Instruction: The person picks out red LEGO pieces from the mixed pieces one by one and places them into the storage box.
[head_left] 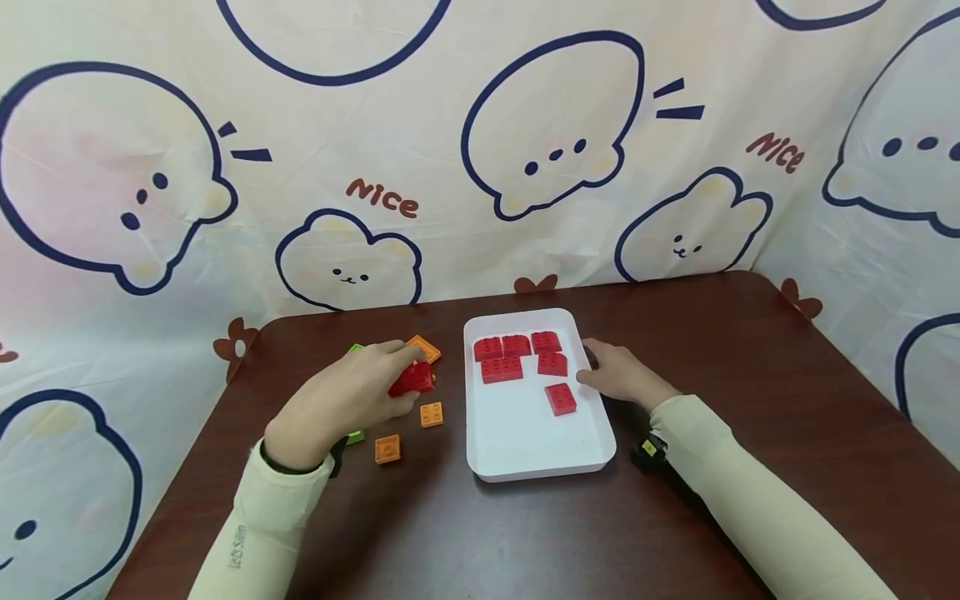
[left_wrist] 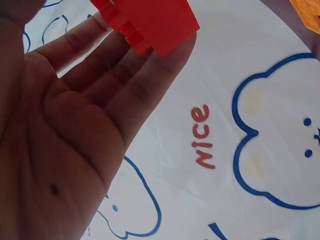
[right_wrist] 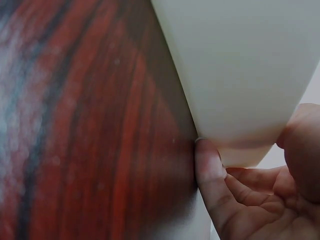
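Note:
My left hand (head_left: 341, 400) holds a red toy building brick (head_left: 412, 379) between thumb and fingers, over the left part of the table. In the left wrist view the brick (left_wrist: 155, 22) sits at the fingertips, its studs facing the palm side. Close by lie orange bricks (head_left: 387, 449) and green bricks, which the hand partly covers. My right hand (head_left: 622, 372) grips the right side of a white tray (head_left: 540, 450), thumb at the rim. In the right wrist view, the fingers lie against the tray's outer wall (right_wrist: 245, 75), low by the table.
Several red bricks (head_left: 502, 369) lie in the tray, mostly in its far half. Another orange brick (head_left: 431, 414) is between the left hand and the tray. The dark brown table (head_left: 720, 350) meets a printed cloth (head_left: 555, 242) at its back edge.

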